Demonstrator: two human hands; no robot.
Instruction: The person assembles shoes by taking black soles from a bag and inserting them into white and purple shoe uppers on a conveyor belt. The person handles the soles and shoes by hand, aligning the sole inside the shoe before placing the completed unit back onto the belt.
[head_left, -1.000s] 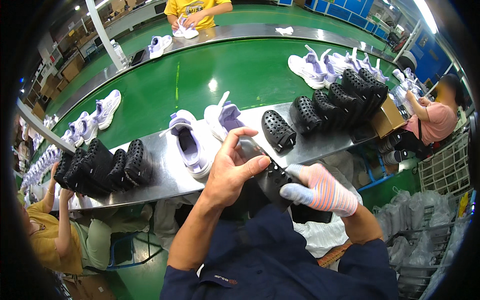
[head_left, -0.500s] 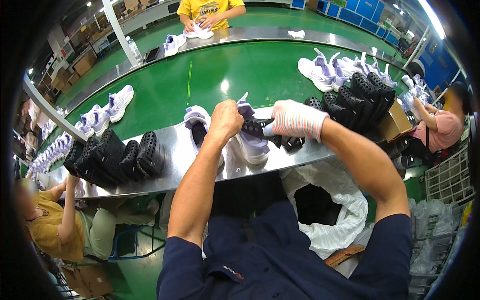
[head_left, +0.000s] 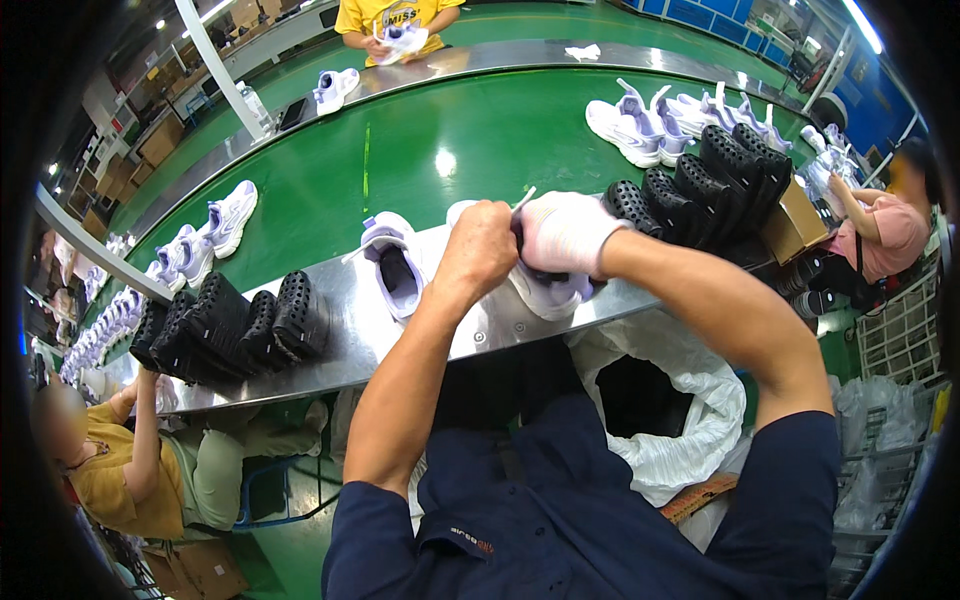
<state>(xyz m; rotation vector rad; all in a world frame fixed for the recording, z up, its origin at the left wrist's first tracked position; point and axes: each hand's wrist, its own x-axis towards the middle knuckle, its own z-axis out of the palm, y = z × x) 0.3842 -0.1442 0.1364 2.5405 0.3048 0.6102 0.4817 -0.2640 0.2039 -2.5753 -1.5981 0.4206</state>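
Observation:
My left hand (head_left: 483, 243), bare and closed, grips the upper of a white and lavender sneaker (head_left: 556, 301) in front of me. My right hand (head_left: 565, 233), in a pale striped glove, is closed over that sneaker's opening. It presses a black perforated shoe insert down there; only dark bits of the insert (head_left: 538, 272) show beneath the glove. How the fingers sit around it is hidden. Just left of my left hand stands another lavender and white sneaker (head_left: 408, 297), with a dark inside.
Black perforated inserts stand in rows on the metal ledge, at left (head_left: 215, 320) and right (head_left: 690, 205). Sneakers (head_left: 632, 128) sit on the green belt (head_left: 310, 180). A white sack (head_left: 690, 440) hangs below the ledge. Co-workers sit at left and right; another stands opposite.
The black insert, earlier stretched between my hands over the sneaker, is now mostly inside it and hidden. My right hand has moved left and over the opening. The person opposite shifted a sneaker.

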